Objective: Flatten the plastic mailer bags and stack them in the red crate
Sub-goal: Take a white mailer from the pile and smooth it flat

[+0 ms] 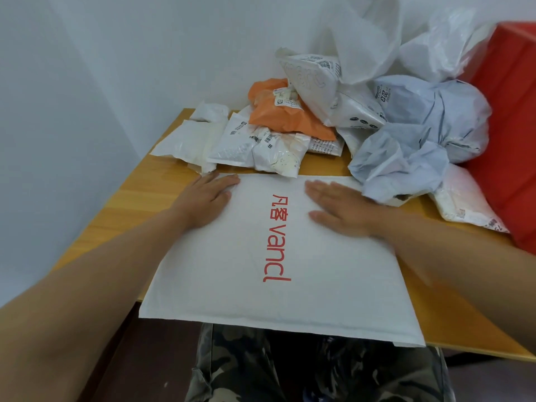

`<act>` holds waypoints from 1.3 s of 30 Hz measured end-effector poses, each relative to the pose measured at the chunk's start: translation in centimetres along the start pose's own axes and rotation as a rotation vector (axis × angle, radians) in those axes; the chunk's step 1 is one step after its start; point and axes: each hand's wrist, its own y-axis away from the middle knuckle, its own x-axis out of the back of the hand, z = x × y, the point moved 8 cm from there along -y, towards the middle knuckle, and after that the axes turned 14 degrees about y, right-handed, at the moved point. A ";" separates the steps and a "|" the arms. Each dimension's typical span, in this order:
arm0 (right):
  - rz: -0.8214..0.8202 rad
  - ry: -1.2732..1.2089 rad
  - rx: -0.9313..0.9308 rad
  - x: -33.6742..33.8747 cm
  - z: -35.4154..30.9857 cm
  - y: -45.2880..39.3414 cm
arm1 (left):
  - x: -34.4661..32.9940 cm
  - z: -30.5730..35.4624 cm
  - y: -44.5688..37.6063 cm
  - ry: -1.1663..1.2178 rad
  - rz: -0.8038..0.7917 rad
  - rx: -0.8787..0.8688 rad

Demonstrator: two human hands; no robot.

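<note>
A large white mailer bag (261, 297) with red "vancl" lettering lies flat on the wooden table (136, 195), its near edge hanging over the table's front. My left hand (206, 198) presses flat on its far left corner. My right hand (342, 210) presses flat on its far right part, fingers straight. Behind them sits a pile of crumpled mailers: an orange one (284, 114), white ones (243, 143) and a pale blue one (417, 140). The red crate (504, 117) stands at the right edge, only partly in view.
White walls close the table in at the left and the back. A translucent white plastic bag (368, 33) rises above the pile. Another white mailer (461, 201) lies against the crate. My camouflage trousers (290, 369) show below the table's front edge.
</note>
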 end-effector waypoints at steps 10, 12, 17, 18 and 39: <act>-0.094 0.065 -0.032 -1.0 1.9 2.6 | 0.3 0.6 0.3 -0.005 0.019 -0.010; -0.077 0.092 0.058 -1.2 0.1 4.2 | 0.2 0.6 0.2 -0.009 0.015 -0.016; -0.021 0.122 0.272 -1.6 -5.4 8.9 | 0.1 0.6 0.1 -0.028 0.015 -0.014; -0.007 0.115 0.308 -1.6 -6.7 10.0 | 0.1 0.5 0.0 -0.032 0.012 -0.015; 0.082 -0.080 -0.305 0.2 -3.5 8.2 | -0.8 4.8 1.2 -0.285 0.095 0.051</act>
